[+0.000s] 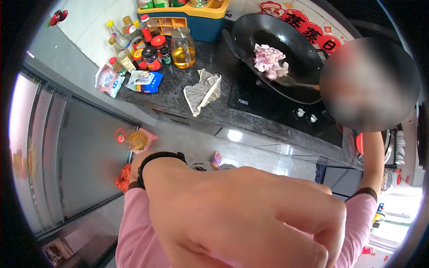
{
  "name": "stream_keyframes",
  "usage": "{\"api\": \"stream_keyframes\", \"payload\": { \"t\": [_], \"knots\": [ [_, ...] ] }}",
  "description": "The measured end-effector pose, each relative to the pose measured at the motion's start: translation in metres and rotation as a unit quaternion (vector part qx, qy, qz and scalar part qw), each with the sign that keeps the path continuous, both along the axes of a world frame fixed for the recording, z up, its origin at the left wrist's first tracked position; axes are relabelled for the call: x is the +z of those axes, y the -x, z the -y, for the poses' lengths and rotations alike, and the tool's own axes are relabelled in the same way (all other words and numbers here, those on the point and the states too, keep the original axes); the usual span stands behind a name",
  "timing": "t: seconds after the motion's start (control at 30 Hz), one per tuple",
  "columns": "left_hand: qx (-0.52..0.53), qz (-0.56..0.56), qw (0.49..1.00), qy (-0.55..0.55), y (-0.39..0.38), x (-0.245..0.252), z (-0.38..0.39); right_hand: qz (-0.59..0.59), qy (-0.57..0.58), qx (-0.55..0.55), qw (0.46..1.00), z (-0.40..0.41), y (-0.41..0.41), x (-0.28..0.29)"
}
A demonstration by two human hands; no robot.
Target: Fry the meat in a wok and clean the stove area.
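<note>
My left hand (254, 211) looms close before the camera, back of the hand up, with its fingers bent. A black band circles its wrist; its palm is hidden. My right forearm (373, 160) reaches up at the right, but a blurred disc covers that hand. In the black wok (301, 43) lies a heap of pale pink sliced raw meat (268, 60). A spatula (291, 82) touches the wok's lower side beside the meat, and its handle runs into the blurred area. Under the wok is a black gas hob (264, 100) with two knobs.
Left of the hob, a grey cloth (202, 92) lies on the dark stone countertop (171, 88). Beyond stand a glass oil jug (183, 50), several sauce bottles and jars (134, 43), and a blue-and-yellow caddy (204, 28). Seasoning bags (144, 81) rest near the edge. An oil bottle (135, 140) stands below.
</note>
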State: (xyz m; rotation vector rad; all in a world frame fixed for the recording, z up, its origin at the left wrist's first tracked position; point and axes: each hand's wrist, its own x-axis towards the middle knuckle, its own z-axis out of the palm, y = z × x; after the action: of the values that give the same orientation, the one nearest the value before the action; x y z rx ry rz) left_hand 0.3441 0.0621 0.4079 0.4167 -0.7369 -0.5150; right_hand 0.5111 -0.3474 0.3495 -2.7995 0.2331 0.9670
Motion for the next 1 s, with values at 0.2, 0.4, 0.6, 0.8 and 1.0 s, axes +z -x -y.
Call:
{"api": "stream_keyframes", "payload": {
  "t": [0.2,0.4,0.6,0.8,1.0],
  "knots": [
    [0.057,0.053,0.997,0.016,-0.023,-0.006,0.0,0.069,-0.052,-0.029,0.996,-0.078,-0.085,-0.004],
    [0.031,0.07,0.997,0.03,-0.041,-0.007,-0.01,0.123,-0.075,-0.028,0.989,-0.046,-0.112,0.013],
    [0.037,0.104,0.993,0.046,-0.056,-0.007,-0.029,0.1,0.025,-0.023,0.994,-0.076,-0.083,-0.02],
    [0.023,0.181,0.98,0.074,-0.082,-0.01,-0.043,0.044,0.038,-0.04,0.997,-0.023,-0.029,0.037],
    [-0.003,0.219,0.972,0.089,-0.099,-0.014,-0.039,-0.009,0.005,0.002,1.0,-0.013,-0.017,0.015]
  ]
}}
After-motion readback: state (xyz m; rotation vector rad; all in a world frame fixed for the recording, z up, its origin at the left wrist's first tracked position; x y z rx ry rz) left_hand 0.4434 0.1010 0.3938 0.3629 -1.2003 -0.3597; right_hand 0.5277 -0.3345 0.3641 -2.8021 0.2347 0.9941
